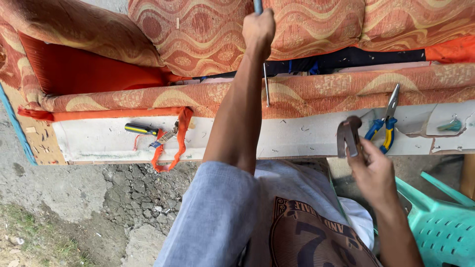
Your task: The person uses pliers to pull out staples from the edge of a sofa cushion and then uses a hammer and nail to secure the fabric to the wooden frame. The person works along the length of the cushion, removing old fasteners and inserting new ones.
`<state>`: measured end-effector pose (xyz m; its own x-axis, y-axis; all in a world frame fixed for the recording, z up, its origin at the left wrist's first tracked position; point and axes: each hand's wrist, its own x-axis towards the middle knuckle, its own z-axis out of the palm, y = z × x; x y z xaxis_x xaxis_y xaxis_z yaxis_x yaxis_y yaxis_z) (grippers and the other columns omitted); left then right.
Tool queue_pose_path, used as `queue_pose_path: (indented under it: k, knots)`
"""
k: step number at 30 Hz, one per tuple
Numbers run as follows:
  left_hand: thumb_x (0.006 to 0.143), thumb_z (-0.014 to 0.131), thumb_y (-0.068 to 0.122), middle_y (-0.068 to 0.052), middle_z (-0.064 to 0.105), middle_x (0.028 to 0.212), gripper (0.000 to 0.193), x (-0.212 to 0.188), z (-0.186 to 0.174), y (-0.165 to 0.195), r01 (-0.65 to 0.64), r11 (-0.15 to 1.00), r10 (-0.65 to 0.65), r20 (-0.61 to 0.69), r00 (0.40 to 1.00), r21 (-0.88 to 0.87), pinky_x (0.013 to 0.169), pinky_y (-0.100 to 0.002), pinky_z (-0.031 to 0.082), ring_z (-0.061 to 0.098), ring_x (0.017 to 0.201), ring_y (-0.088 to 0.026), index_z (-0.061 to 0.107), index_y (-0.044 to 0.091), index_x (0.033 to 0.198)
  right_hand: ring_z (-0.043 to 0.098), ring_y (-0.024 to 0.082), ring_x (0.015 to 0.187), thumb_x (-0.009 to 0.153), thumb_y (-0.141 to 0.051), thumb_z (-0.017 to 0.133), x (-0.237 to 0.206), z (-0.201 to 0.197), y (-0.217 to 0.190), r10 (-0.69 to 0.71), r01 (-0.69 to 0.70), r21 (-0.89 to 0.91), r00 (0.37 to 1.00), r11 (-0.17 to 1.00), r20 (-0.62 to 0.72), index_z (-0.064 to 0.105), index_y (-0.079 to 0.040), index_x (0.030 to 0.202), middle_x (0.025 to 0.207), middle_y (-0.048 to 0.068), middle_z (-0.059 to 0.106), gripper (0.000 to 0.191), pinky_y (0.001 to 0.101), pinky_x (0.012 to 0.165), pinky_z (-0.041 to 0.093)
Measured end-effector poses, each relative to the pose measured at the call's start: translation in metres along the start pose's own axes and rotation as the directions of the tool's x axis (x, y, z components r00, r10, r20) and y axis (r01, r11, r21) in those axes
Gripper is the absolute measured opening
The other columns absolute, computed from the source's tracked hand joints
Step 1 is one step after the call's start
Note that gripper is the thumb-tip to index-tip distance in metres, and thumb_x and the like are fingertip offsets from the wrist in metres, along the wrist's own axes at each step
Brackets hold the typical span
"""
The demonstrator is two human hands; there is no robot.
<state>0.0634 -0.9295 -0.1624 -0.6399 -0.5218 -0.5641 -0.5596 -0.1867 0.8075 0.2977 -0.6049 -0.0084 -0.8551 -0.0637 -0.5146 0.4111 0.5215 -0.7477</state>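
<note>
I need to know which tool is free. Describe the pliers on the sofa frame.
The pliers are long-nosed, with slim grey metal jaws pointing up and away from the person and handles sleeved in blue and yellow. The jaws look closed; the handles spread slightly. They lie flat on the pale underside board of the overturned sofa, just beyond the right hand, which grips a hammer. Nothing holds them.

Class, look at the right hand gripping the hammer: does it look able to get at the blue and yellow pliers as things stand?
Probably yes: the pliers lie in the open on the white board beside the right hand, nothing between them, though that hand is full with the hammer.
</note>
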Motion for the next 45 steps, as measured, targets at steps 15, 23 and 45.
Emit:
queue_pose_path:
  k: [15,23,45]
  knots:
    - [0.097,0.064,0.026,0.005,0.040,0.050,0.033,-0.031,-0.043,0.026,0.171,0.912,-0.024,0.367,0.930,-0.373,0.034,-0.032,0.026,0.034,0.038,-0.010,0.044,0.018,0.071,0.043,0.005,0.051,0.102,-0.016,0.059,-0.011,0.003,0.020,0.131,-0.097,0.335,0.988,0.937,-0.080,0.061,-0.002,0.126,0.070,0.000,0.055,0.028,0.0215,0.044,0.033]
    - [0.099,0.062,0.029,0.008,0.030,0.050,0.045,-0.074,-0.095,0.058,0.222,0.888,0.022,0.520,0.854,-0.403,0.037,-0.030,0.016,0.023,0.039,-0.008,0.034,0.023,0.064,0.064,0.029,0.090,0.103,-0.018,0.077,0.027,-0.011,0.066,-0.312,0.136,-0.364,0.818,0.921,-0.483,0.056,0.002,0.114,0.097,0.014,0.064,0.031,0.0443,0.085,0.050]
    - [0.107,0.062,0.035,0.006,0.037,0.060,0.038,-0.240,0.007,0.091,-0.267,0.749,0.548,0.339,0.765,-0.607,0.043,-0.029,0.021,0.030,0.048,-0.007,0.044,0.017,0.079,0.064,0.032,0.120,0.092,-0.007,0.082,0.076,-0.119,0.130,-0.437,0.195,-0.466,0.750,0.863,-0.496,0.051,0.005,0.130,0.121,0.019,0.060,0.050,0.0419,0.106,0.051]
